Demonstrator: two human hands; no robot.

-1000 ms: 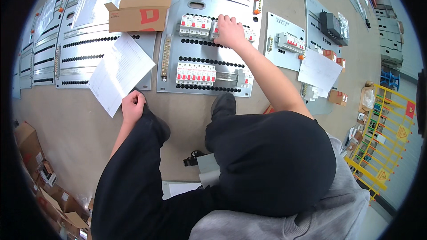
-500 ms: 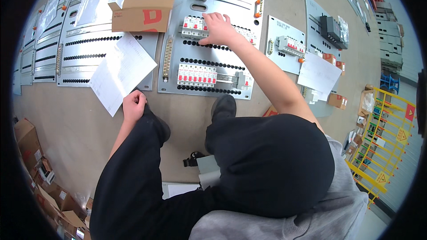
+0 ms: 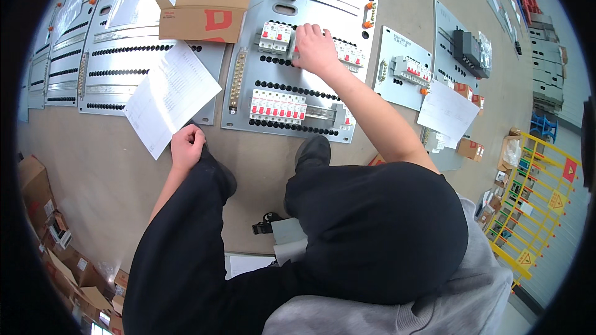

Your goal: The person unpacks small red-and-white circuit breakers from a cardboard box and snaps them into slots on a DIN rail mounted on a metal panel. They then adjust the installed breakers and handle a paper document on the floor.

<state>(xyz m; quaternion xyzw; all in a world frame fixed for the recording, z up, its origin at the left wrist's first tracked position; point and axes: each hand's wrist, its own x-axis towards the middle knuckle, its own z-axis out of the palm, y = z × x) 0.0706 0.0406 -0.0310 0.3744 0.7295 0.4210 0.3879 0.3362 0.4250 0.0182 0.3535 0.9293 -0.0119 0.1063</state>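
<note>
My right hand (image 3: 316, 49) reaches over a grey metal mounting panel (image 3: 248, 96) on the floor. Its thumb and fingers close around a circuit breaker (image 3: 295, 51) on the middle rail, mostly hidden by the hand. To the left of it, past a gap, sits a group of white breakers with red levers (image 3: 274, 36); more breakers (image 3: 349, 54) stand to its right. A longer breaker row (image 3: 277, 107) fills the lower rail. My left hand (image 3: 188, 147) is closed beside my shoe, at the edge of a printed sheet (image 3: 174, 96); what its fingers hold, if anything, is hidden.
An open cardboard box (image 3: 202, 23) rests on the neighbouring panel at left. Smaller panels with breakers (image 3: 411, 69) and a black device (image 3: 469, 49) lie to the right, with another sheet (image 3: 448, 108). Cartons (image 3: 62, 229) stand at lower left; a yellow barrier (image 3: 528, 205) at right.
My right hand has shifted to the right along the middle rail with the breaker, leaving a gap beside the left group. The left hand stays in place. The view has tilted slightly.
</note>
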